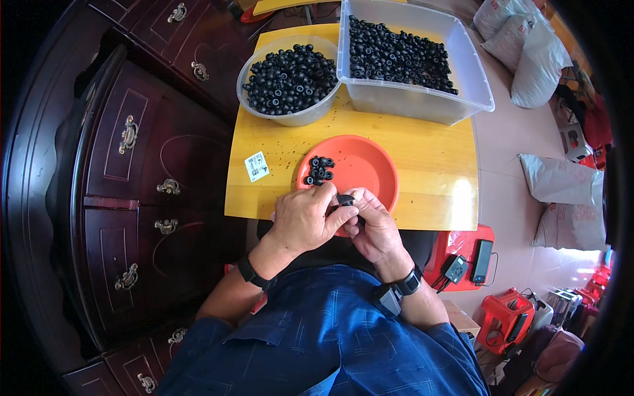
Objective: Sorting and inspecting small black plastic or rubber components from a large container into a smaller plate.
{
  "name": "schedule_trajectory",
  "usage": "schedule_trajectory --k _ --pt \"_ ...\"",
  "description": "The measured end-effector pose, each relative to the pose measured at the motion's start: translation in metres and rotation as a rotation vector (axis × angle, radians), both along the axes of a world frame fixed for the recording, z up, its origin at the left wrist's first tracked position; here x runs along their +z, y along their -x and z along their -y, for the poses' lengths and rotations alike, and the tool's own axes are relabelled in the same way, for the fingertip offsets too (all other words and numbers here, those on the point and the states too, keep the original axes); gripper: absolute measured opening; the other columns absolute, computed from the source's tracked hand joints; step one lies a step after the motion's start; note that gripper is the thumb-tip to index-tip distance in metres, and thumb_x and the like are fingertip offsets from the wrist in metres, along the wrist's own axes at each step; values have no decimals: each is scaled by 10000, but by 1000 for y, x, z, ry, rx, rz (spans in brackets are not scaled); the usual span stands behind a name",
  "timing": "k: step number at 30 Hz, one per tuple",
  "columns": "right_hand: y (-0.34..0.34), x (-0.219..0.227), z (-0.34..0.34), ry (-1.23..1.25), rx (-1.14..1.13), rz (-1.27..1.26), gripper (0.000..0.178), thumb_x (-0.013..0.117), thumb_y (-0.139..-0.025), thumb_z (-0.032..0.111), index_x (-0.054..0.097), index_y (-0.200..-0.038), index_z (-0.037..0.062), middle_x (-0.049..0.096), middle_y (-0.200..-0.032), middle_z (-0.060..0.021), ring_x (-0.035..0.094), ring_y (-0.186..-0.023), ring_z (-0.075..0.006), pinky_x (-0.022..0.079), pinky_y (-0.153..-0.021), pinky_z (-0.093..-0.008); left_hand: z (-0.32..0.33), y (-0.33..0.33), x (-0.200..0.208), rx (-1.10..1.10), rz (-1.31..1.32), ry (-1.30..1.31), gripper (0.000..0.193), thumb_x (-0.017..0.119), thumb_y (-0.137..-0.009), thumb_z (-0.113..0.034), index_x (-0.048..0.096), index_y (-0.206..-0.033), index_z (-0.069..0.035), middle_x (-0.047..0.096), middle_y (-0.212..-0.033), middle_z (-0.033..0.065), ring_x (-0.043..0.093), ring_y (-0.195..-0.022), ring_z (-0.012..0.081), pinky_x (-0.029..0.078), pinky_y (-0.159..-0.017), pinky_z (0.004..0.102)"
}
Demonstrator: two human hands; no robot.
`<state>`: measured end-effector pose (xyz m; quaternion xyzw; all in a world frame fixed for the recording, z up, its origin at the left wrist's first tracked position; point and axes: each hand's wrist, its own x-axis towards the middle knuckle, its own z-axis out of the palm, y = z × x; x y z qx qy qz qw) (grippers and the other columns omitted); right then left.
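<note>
Both my hands meet over the near rim of an orange-red plastic basin (376,162). Between my fingertips is a small black round part (345,200), its exact kind partly hidden by the fingers. My left hand (305,214) pinches it from the left, thumb and forefinger closed on it. From the other side my right hand (375,228) grips the same part, fingers curled. Inside the basin, at its left, lie several black ring-like parts (319,170) with hollow centres.
The yellow table (422,178) also bears a round clear tub (290,117) and a large rectangular clear bin (422,102), both holding many black parts. A white label (257,166) lies at left. Dark wooden drawers (109,198) stand left; white sacks (541,66) and red stools (505,320) are on the right.
</note>
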<state>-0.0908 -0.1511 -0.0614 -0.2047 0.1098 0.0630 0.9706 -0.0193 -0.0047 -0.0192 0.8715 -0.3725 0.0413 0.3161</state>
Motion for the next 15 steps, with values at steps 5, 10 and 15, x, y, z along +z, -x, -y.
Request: schedule_trajectory --k 5,10,15 --pt "0 2 -2 13 -30 -58 137 555 -1045 205 619 -1003 90 619 -935 13 505 -689 -29 421 -565 -172 -2 3 1 -13 -46 -86 363 738 -891 -384 580 -824 -65 659 -665 88 677 -599 291 510 -529 386" --pt "0 10 0 -92 43 -54 121 545 -1047 195 601 -1018 92 592 -935 15 499 -695 -36 426 -579 -173 -4 0 8 -9 -152 150 293 744 -895 -338 608 -883 -79 671 -652 60 670 -549 239 499 -498 349" --pt "0 9 0 -175 78 -44 103 553 -1042 191 581 -1028 93 582 -943 13 499 -704 -39 444 -606 -174 2 7 19 -34 -277 313 219 753 -867 -114 655 -1051 -45 641 -650 29 604 -554 120 470 -522 277"
